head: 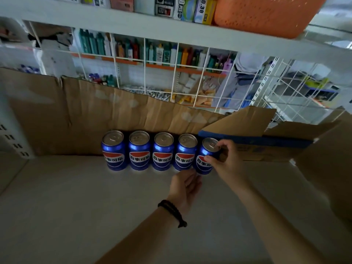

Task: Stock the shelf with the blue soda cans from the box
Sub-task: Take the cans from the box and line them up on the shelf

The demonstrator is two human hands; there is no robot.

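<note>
Cardboard sheet (95,111) backs 5 cans; right hand (225,161) fingers pinch the end can (204,159).

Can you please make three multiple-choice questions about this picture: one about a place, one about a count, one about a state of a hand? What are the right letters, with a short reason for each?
1. Where does the row of cans stand?
A. On the shelf, against the cardboard
B. Inside the orange basket
C. On the floor

2. How many blue cans are in view?
A. Three
B. Five
C. Eight

3. What is the right hand doing?
A. Hanging idle
B. Pressing flat on the shelf
C. Gripping the rightmost can

Answers:
1. A: the cans stand on the shelf with the cardboard right behind them.
2. B: four stand in line and the rightmost can makes five.
3. C: thumb and fingers curl round that can, while the left hand is just below it with loose fingers, holding nothing.
</note>
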